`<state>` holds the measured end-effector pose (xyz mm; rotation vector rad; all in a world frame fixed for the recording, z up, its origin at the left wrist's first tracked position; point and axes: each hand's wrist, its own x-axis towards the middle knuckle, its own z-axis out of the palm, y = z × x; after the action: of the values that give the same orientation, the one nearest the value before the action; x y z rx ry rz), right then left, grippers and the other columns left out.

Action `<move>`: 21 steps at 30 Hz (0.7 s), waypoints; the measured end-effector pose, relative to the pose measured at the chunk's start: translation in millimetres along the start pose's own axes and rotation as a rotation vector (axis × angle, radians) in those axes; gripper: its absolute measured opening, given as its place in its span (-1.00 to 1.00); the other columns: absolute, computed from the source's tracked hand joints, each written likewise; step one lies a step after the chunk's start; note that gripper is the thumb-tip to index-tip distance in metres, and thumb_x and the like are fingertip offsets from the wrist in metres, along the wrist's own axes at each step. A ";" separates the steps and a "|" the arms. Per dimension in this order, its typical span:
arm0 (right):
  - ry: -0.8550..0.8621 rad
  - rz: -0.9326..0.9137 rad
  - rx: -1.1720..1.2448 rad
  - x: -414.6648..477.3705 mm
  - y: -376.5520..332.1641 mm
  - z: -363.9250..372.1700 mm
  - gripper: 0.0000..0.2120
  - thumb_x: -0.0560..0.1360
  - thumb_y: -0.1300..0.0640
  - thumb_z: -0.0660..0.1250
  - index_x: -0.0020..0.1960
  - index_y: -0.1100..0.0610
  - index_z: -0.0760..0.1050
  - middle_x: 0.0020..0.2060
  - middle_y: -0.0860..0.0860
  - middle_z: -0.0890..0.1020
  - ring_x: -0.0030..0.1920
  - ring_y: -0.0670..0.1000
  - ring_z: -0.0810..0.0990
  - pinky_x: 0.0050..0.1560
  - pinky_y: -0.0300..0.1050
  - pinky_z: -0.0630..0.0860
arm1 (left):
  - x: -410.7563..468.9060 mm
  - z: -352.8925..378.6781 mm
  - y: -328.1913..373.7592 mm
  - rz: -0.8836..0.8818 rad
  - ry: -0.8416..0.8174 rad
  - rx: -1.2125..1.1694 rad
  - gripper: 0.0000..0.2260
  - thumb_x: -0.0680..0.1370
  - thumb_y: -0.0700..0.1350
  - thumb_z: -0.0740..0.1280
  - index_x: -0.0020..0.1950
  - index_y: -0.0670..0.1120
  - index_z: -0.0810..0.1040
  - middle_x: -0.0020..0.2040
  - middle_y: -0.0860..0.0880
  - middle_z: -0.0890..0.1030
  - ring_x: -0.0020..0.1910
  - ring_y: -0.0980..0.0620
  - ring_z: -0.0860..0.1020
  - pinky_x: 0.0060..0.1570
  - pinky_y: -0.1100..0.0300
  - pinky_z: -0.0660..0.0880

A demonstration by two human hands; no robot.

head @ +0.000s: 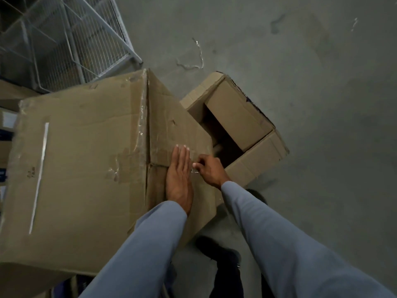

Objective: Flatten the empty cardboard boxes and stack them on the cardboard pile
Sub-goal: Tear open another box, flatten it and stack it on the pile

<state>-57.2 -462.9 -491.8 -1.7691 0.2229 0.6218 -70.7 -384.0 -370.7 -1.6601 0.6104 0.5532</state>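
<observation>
I am seeing my left hand [180,179] lying flat, fingers [182,157] stretched out straight and together, pressing on the side panel of the large cardboard box [86,160]. Just beside it to the right, my right hand [209,168] is curling its fingers [198,163] in a pinch on a strip of clear tape [194,171] at the panel's seam. The large box is spreading left of both hands. Beyond my right fingers, a smaller box [242,130] is sitting on the floor [322,104] with flaps open; its inside is too dark to read. Far left, a wire cage [64,39] is standing.
</observation>
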 end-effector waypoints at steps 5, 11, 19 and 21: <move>0.061 0.063 -0.059 -11.8 56.6 -29.5 -0.87 0.58 0.13 0.25 -0.12 -0.01 0.49 -0.19 -0.03 0.58 -0.16 -0.05 0.55 -0.15 -0.11 0.44 | 18.0 17.4 4.9 0.049 -0.007 0.022 -0.16 0.60 0.34 -0.07 0.57 -0.26 -0.28 0.56 -0.34 -0.27 0.54 -0.36 -0.26 0.44 -0.35 -0.33; 0.150 0.219 -0.138 -45.7 160.3 -89.7 -0.87 0.58 0.10 0.31 -0.15 0.01 0.48 -0.23 0.02 0.57 -0.22 0.02 0.53 -0.25 -0.20 0.30 | 36.8 20.9 10.2 0.093 -0.040 -0.014 -0.27 0.64 0.25 -0.12 0.60 -0.22 -0.22 0.59 -0.29 -0.23 0.55 -0.33 -0.26 0.44 -0.35 -0.32; 0.280 0.385 -0.031 -86.1 220.9 -108.5 -0.92 0.54 0.10 0.36 -0.02 0.07 0.47 -0.26 0.08 0.59 -0.24 0.03 0.53 -0.27 -0.15 0.36 | 51.4 20.2 52.4 0.188 -0.013 -0.104 -0.31 0.66 0.20 -0.12 0.60 -0.25 -0.16 0.59 -0.32 -0.13 0.57 -0.35 -0.17 0.48 -0.30 -0.26; 0.281 0.388 0.001 -83.7 230.7 -104.0 -0.91 0.52 0.12 0.40 -0.03 0.09 0.50 -0.26 0.07 0.60 -0.24 0.00 0.55 -0.27 -0.20 0.36 | 60.9 24.0 62.1 0.204 -0.011 -0.144 -0.34 0.66 0.18 -0.11 0.61 -0.23 -0.15 0.60 -0.30 -0.12 0.57 -0.34 -0.18 0.48 -0.29 -0.27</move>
<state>-202.6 -642.7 -624.4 -1.8234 0.7730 0.6424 -67.0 -374.6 -460.4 -1.7387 0.7514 0.7683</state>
